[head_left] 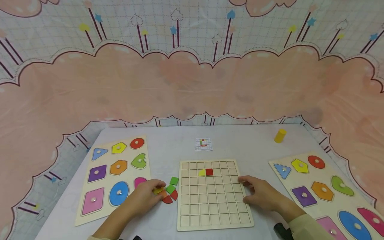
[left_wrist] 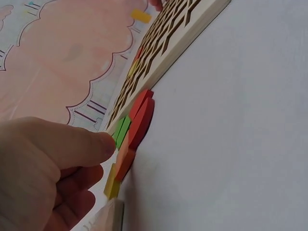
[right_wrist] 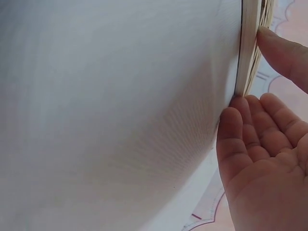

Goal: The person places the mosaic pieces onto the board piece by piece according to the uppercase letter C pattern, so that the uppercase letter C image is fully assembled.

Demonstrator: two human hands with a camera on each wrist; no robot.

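Observation:
My left hand (head_left: 147,197) hovers over a small pile left of the wooden grid board (head_left: 214,229), its fingers loosely bent and nothing visible between thumb and fingertips. In the pile are green squares (head_left: 174,181), red rounded-edge pieces (head_left: 167,199), an orange piece (left_wrist: 125,161) and a yellow piece (left_wrist: 111,182). The left thumb overlaps the green squares in the left wrist view. At the board's right edge rests my right hand (head_left: 260,194), its thumb (right_wrist: 281,55) against the rim and its fingers relaxed. A yellow rounded piece (head_left: 202,172) and a red square (head_left: 209,172) sit side by side in the grid's upper cells.
A shape-knob puzzle (head_left: 112,176) lies to the left, and a similar puzzle (head_left: 306,180) to the right. Behind the board lies a small pattern card (head_left: 203,144) with a coloured C-like figure. A yellow cylinder (head_left: 280,136) stands at the back right.

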